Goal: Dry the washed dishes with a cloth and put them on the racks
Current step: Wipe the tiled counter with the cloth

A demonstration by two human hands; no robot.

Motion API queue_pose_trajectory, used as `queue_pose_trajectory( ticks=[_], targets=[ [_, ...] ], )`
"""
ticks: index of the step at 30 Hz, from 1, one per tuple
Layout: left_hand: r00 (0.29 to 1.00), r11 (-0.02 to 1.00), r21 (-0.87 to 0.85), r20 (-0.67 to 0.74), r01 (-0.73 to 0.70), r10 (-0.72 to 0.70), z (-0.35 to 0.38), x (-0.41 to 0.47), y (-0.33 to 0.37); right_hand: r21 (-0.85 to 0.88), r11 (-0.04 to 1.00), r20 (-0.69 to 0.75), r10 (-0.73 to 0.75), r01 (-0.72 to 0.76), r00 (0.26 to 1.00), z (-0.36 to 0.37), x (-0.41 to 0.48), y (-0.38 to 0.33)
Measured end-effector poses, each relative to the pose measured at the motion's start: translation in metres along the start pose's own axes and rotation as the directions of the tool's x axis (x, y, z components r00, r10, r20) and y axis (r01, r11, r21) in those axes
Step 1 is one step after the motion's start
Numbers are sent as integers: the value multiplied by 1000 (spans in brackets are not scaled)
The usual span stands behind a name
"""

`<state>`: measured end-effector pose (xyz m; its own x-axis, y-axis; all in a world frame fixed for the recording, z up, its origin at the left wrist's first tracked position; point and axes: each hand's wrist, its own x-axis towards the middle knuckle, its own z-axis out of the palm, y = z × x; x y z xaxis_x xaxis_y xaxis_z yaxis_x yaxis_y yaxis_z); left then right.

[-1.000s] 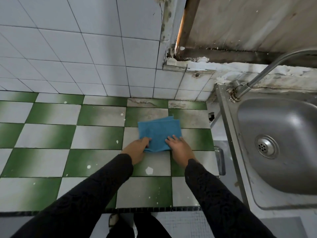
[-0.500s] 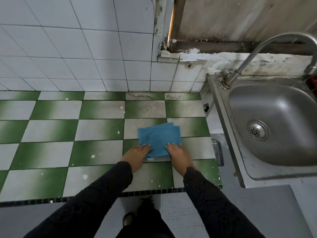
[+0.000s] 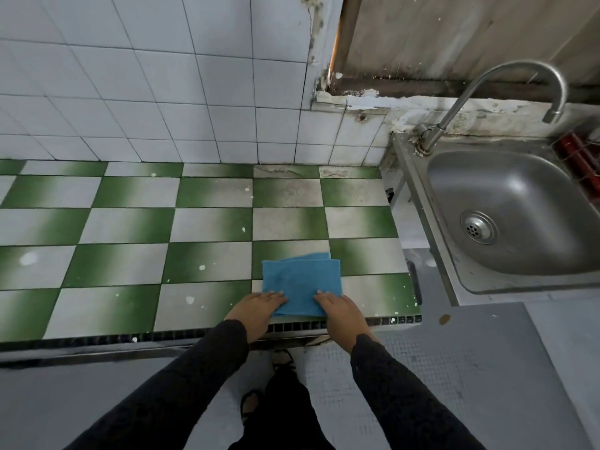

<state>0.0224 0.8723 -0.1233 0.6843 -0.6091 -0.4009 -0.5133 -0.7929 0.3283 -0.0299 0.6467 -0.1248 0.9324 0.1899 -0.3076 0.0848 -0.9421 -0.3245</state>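
From the head camera, your folded blue cloth (image 3: 302,284) lies flat on the green-and-white tiled counter (image 3: 130,222), close to its front edge and toward its right end. Your left hand (image 3: 256,311) rests on the cloth's near left corner and your right hand (image 3: 341,311) on its near right corner, the fingers of both straight and pressed flat on the fabric. The steel sink (image 3: 519,196) stands beyond the counter's right edge, its tap (image 3: 487,89) arching over the basin.

The cloth (image 3: 302,284) is blue, the counter (image 3: 130,222) chequered green-and-white, a possible rack (image 3: 578,160) red.
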Motion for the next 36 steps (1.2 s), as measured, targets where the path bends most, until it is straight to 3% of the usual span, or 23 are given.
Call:
queue_pose_trajectory(
  ticks=[6, 9, 12, 15, 17, 19, 21, 23, 24, 27, 31, 36],
  targets=[
    [995, 987, -127, 15, 99, -98, -8, -11, 1, 97, 994, -62, 61, -54, 996, -10, -2, -9],
    [980, 920, -373, -100, 124, -173, -23, -3, 5, 308, 942, -141, 182, -131, 973, -26, 7, -7],
    [925, 800, -580, -202, 153, -323, -37, 11, 4, 451, 868, -117, 291, -210, 950, -45, 21, 0],
    [878, 725, -646, -176, 237, -444, -44, 27, 0, 376, 899, -147, 296, -223, 944, -56, 41, 11],
    [837, 689, -674, -192, 267, -513, -42, 32, -2, 232, 952, -219, 252, -200, 943, -60, 52, 13],
    [806, 758, -594, -291, 270, -515, -34, 35, -4, 4, 990, -299, 135, -140, 945, -56, 58, 13],
    [870, 944, -273, -401, 186, -288, -20, 38, -6, -185, 982, -214, -2, -39, 977, -44, 58, 13],
    [950, 999, 7, -312, 34, -30, -7, 43, -9, -289, 950, -76, -146, 119, 986, -27, 57, 17],
    [968, 996, 89, -249, -6, 28, -3, 43, -11, -295, 940, 0, -177, 169, 984, -20, 56, 20],
    [995, 996, 78, -92, 43, -36, -1, 43, -13, -240, 939, 122, -223, 247, 967, -9, 60, 36],
    [994, 983, 184, -110, -9, 30, -7, 54, -22, -154, 945, 195, -259, 290, 946, -31, 67, 46],
    [980, 996, 91, -196, 2, 16, -38, 97, -6, -83, 976, 62, -198, 203, 978, -61, 96, 67]
  ],
)
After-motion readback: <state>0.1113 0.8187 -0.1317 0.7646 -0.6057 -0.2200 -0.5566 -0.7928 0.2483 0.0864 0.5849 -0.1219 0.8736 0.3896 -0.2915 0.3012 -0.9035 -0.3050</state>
